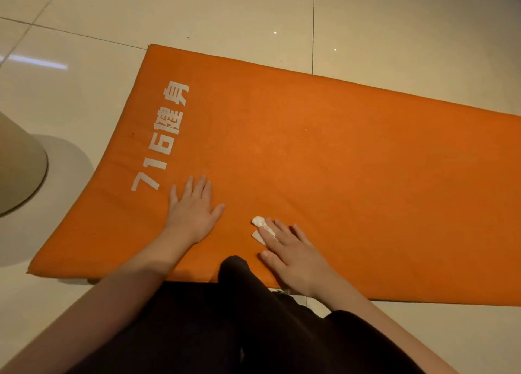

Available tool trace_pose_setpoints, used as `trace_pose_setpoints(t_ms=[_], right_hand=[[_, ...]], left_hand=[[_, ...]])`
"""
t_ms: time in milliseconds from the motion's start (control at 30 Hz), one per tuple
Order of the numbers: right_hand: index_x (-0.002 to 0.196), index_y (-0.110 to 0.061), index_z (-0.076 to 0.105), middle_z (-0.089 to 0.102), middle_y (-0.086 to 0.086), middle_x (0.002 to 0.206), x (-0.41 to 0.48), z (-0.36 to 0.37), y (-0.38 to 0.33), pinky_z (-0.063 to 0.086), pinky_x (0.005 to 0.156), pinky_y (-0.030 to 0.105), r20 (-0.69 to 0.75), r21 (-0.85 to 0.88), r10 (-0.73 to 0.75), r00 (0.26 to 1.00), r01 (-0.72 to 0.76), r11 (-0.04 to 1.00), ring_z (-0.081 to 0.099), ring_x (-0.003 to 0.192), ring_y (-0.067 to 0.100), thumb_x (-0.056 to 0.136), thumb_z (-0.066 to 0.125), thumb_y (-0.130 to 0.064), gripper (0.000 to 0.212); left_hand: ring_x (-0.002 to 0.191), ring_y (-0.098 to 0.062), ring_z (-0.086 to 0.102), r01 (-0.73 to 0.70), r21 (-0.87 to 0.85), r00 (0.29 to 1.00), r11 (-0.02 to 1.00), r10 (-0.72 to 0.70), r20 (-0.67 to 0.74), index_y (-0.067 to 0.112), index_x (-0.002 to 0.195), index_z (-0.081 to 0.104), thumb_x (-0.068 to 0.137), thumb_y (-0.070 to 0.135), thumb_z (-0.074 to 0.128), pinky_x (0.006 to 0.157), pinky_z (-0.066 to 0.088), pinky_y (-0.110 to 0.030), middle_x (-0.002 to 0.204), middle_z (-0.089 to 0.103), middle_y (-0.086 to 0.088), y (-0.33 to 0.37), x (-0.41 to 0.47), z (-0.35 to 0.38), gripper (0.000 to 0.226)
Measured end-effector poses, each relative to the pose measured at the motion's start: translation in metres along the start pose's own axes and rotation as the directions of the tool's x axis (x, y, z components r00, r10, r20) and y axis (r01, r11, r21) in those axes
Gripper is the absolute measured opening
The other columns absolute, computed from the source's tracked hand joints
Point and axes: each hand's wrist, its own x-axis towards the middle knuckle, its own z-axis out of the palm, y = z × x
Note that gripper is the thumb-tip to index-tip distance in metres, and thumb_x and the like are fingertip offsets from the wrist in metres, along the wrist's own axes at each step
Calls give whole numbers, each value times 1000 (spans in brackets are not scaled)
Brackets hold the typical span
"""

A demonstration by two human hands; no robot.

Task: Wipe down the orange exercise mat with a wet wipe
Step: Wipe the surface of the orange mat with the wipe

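The orange exercise mat (pixel 338 162) lies flat on the tiled floor, with white printed characters near its left end. My left hand (pixel 191 213) rests flat on the mat with fingers spread, just right of the print. My right hand (pixel 290 252) presses a small crumpled white wet wipe (pixel 260 227) onto the mat with straight fingers. Most of the wipe is under my fingers; its edge shows past my fingertips.
Pale glossy floor tiles (pixel 84 77) surround the mat. A beige rounded object (pixel 17 162) stands on the floor to the left of the mat. My dark-clothed knee (pixel 236 272) overlaps the mat's near edge.
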Motion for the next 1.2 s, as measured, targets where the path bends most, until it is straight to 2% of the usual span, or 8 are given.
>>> trace_pose_setpoints(t_ms=[133, 333, 500, 700, 833, 933, 1033, 1200], right_hand=[[157, -26, -1, -10, -3, 164, 24, -19, 20, -10, 121, 35, -23, -67, 120, 992, -121, 990, -13, 149, 10, 101, 14, -56, 65], [157, -27, 1, -8, -4, 164, 40, -21, 20, -11, 119, 32, 97, -187, -129, 987, 146, 972, -10, 149, 11, 90, 10, -70, 80], [157, -21, 4, -7, 0, 164, 67, -28, 39, -10, 120, 35, -79, -123, 135, 988, -145, 982, -11, 150, 14, 102, 17, -54, 65], [157, -23, 1, -8, -3, 164, 66, -14, 33, -10, 121, 34, -54, -125, -23, 998, 16, 992, -10, 150, 11, 102, 20, -56, 67], [157, -22, -1, -11, 0, 164, 95, -28, 46, -9, 121, 38, -150, -106, 176, 973, -193, 975, -12, 150, 15, 101, 16, -57, 68], [157, -22, -1, -12, 0, 163, 96, -16, 23, -9, 121, 36, -117, -24, 78, 990, -81, 996, -13, 149, 14, 99, 21, -60, 73], [157, -24, 1, -9, -2, 164, 90, -15, 26, -10, 121, 35, -86, -124, -32, 996, 21, 992, -11, 150, 12, 100, 20, -60, 70], [157, -20, -3, -13, 3, 163, 117, -33, 43, -9, 121, 37, -186, -114, 198, 962, -222, 968, -12, 150, 18, 100, 17, -59, 71]], left_hand=[[151, -22, -9, -11, -15, 1000, 1000, 11, 2, 15, 157, 3, 102, 55, 16, 120, -5, -51, 165, -5, -2, 1, -2, -2, 70], [151, -23, -8, -10, -32, 1000, 999, 11, 18, 14, 157, 5, 102, 52, 23, 119, -5, -50, 165, -1, -3, 3, 10, -5, 69], [150, -20, -11, -39, -12, 998, 999, 38, -47, 16, 157, 3, 103, 51, 20, 120, -5, -51, 165, -7, 1, 9, 27, 1, 66], [150, -19, -11, -32, 17, 996, 999, 34, -77, 17, 157, 3, 103, 50, 19, 119, -6, -49, 165, -6, 2, 8, 23, 4, 66], [150, -19, -12, -32, 15, 997, 999, 33, -68, 17, 157, 2, 103, 50, 18, 120, -6, -49, 165, -7, 1, 10, 23, 4, 65], [150, -20, -12, -26, 13, 998, 1000, 27, -54, 16, 157, 2, 103, 49, 20, 120, -6, -50, 165, -6, 1, 11, 22, 2, 66], [150, -23, -10, -32, 34, 999, 999, 33, -21, 14, 157, 5, 103, 48, 23, 120, -4, -53, 165, -4, -1, 12, 27, -2, 66], [150, -20, -12, -101, 27, 994, 995, 102, -29, 16, 157, 2, 104, 49, 24, 121, -6, -47, 165, -6, -2, 12, 42, -8, 67]])
